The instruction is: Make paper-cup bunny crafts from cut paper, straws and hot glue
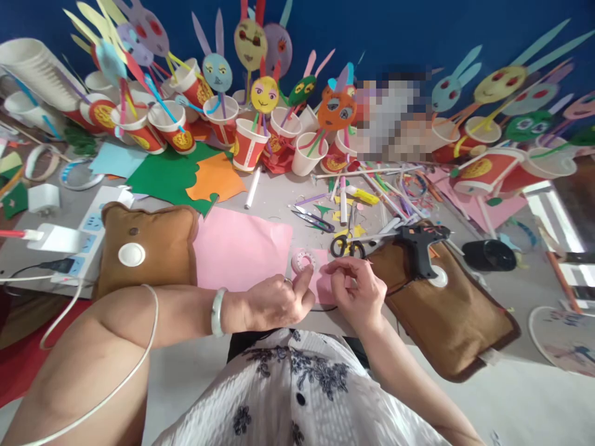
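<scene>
A small pink-and-white ring (299, 259), like a roll of tape, lies on a small piece of pink paper (323, 288) near the table's front edge. My left hand (274, 303) has its index finger pressed on the near side of the ring, the other fingers curled. Just to the right, my right hand (357, 290) is closed in a pinch over the paper's right side. Whatever it pinches is hidden by the fingers. A larger pink sheet (242, 248) lies to the left of the ring.
Black-handled scissors (348, 246) lie beyond my right hand. A glue gun (421, 248) rests on a brown pouch (455, 310); another brown pouch (153, 266) and a power strip (95, 226) are at left. Paper cups (251, 145) with paper faces line the back.
</scene>
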Motion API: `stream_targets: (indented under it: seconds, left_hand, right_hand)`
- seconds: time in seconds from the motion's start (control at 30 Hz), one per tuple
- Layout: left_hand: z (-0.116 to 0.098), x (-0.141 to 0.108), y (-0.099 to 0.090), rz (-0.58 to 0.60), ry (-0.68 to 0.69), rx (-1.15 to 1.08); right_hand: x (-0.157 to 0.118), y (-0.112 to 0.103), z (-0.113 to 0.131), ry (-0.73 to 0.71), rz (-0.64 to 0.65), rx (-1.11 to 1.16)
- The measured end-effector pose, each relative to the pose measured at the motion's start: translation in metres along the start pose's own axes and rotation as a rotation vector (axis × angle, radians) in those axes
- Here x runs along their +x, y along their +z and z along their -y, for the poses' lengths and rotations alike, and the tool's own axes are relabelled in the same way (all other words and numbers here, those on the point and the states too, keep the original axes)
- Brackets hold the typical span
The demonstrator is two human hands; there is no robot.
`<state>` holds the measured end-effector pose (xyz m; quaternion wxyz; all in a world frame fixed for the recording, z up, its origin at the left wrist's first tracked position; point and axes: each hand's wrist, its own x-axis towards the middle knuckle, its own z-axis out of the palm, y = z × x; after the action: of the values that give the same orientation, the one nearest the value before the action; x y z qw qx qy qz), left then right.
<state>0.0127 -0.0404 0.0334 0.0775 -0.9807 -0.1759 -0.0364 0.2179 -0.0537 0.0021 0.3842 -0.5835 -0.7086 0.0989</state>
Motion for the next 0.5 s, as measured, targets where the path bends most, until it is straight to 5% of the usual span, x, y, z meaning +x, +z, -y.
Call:
stream_targets:
  seconds: [0.5]
  left_hand:
    - [-0.0016, -0.0013, 0.0032, 0.009, -0.001, -0.022]
  right_hand:
    - [0.0004, 0.0028, -0.0082, -0.051, 0.090, -0.033]
